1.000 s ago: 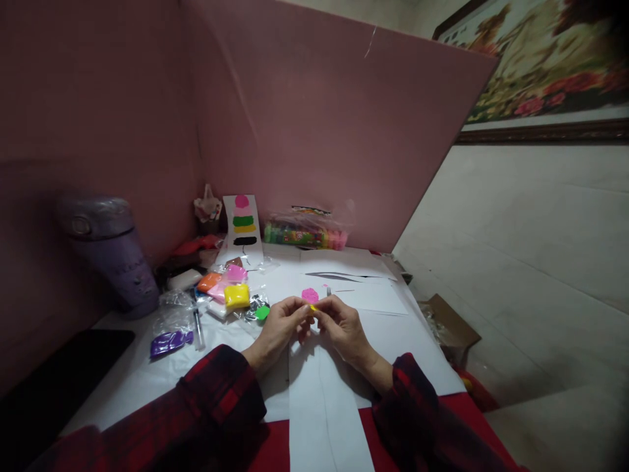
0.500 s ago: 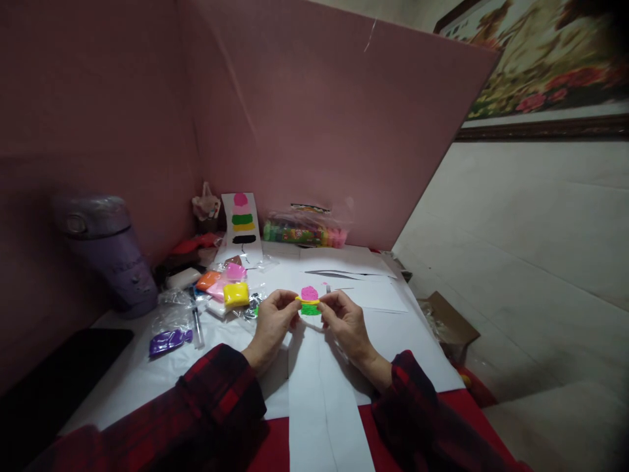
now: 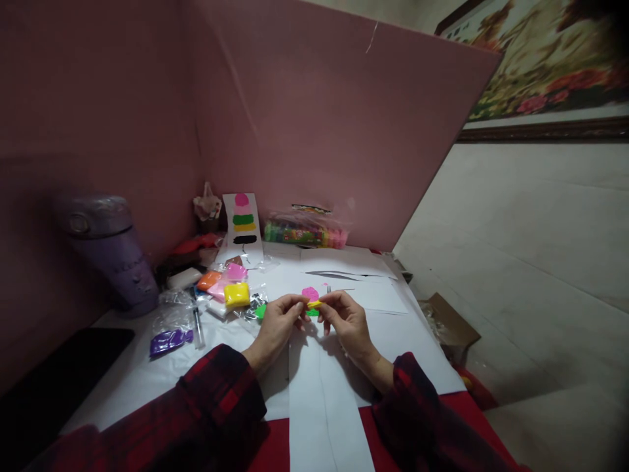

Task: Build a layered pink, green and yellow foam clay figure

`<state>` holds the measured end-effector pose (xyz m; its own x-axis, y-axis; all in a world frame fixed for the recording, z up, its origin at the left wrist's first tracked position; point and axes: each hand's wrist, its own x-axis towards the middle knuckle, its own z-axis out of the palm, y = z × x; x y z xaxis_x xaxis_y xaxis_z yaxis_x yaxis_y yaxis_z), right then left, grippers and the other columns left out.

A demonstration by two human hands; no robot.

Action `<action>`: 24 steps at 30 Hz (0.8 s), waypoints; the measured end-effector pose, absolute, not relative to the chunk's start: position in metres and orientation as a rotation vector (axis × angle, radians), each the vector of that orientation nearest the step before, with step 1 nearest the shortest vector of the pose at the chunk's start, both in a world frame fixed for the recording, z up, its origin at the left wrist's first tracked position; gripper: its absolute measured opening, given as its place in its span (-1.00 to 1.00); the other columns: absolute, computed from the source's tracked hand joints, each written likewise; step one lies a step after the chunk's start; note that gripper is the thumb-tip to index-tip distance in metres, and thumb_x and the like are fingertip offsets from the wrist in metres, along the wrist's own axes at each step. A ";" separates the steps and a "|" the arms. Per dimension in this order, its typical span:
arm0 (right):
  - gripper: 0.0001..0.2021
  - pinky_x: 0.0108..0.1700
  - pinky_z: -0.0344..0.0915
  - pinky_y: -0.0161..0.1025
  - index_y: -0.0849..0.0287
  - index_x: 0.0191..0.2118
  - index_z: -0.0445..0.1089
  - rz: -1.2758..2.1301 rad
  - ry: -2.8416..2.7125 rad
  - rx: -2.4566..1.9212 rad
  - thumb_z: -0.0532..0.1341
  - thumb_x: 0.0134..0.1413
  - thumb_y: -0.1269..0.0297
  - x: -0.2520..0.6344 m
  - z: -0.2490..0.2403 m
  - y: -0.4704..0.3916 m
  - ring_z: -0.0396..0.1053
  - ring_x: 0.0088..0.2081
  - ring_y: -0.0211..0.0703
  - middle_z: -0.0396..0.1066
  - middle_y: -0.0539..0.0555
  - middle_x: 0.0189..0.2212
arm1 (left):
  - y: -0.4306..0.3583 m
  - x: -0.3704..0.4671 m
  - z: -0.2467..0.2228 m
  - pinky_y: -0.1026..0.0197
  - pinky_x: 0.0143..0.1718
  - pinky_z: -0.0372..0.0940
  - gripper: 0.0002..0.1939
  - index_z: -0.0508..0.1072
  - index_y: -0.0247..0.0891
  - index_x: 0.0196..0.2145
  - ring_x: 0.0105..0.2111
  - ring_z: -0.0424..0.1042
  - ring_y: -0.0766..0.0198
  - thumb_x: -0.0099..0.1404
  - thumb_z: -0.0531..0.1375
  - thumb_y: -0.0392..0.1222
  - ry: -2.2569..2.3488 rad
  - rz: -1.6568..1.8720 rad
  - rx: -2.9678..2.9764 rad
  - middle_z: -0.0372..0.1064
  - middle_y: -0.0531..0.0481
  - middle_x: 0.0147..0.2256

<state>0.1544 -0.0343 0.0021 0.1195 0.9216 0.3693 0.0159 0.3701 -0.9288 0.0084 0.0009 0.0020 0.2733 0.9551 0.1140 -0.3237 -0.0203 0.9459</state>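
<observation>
My left hand (image 3: 278, 324) and my right hand (image 3: 346, 319) meet over the white paper (image 3: 324, 393), both pinching a small yellow strip of clay (image 3: 313, 304). A pink clay blob (image 3: 309, 294) lies just behind the strip and a green clay piece (image 3: 311, 313) shows just under it between my fingertips. A white card (image 3: 242, 223) with pink, green, yellow and black clay patches leans against the back wall.
Bagged clay lumps lie left of my hands: yellow (image 3: 236, 295), orange (image 3: 209, 280), pink (image 3: 236, 271), green (image 3: 260, 311), purple (image 3: 170, 341). A purple flask (image 3: 111, 252) stands at the left. A packet of clay sticks (image 3: 304, 233) sits by the pink partition (image 3: 319, 131). A cardboard box (image 3: 449, 321) is off the right edge.
Half a second ago the strip was held up against the pink and green pieces; now my hands have come lower and closer together, still pinching the yellow strip.
</observation>
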 end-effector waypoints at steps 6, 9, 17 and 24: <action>-0.85 -0.58 0.21 -0.37 0.15 -0.31 0.39 0.747 -1.334 -1.032 0.28 0.09 0.19 0.154 0.001 -0.036 0.31 -0.50 -0.28 0.37 -0.03 -0.47 | -0.003 0.008 0.003 0.28 -0.51 0.33 -0.64 0.54 -0.37 -0.32 -0.49 0.43 0.27 0.11 0.30 0.03 0.617 1.078 1.136 0.46 -0.11 -0.46; -0.91 -0.47 0.25 -0.32 0.13 -0.35 0.43 0.576 -1.448 -1.092 0.25 0.12 0.25 0.155 0.002 -0.037 0.32 -0.44 -0.24 0.37 -0.01 -0.45 | -0.003 0.008 0.002 0.28 -0.48 0.33 -0.65 0.54 -0.36 -0.33 -0.49 0.43 0.30 0.08 0.34 0.01 0.602 1.055 1.118 0.47 -0.10 -0.45; -0.89 -0.46 0.25 -0.30 0.09 -0.22 0.44 0.344 -1.606 -1.110 0.27 0.08 0.32 0.153 0.007 -0.040 0.30 -0.36 -0.19 0.34 0.05 -0.30 | -0.001 0.009 -0.001 0.28 -0.52 0.30 -0.71 0.49 -0.35 -0.36 -0.56 0.38 0.34 0.00 0.39 -0.12 0.586 1.136 1.090 0.44 -0.01 -0.52; -0.92 -0.40 0.25 -0.28 0.12 -0.32 0.42 0.364 -1.612 -1.124 0.20 0.17 0.28 0.153 0.004 -0.040 0.36 -0.36 -0.18 0.40 0.02 -0.40 | -0.002 0.009 0.001 0.29 -0.56 0.29 -0.70 0.46 -0.33 -0.39 -0.59 0.38 0.34 -0.03 0.40 -0.11 0.635 1.128 1.078 0.41 0.02 -0.55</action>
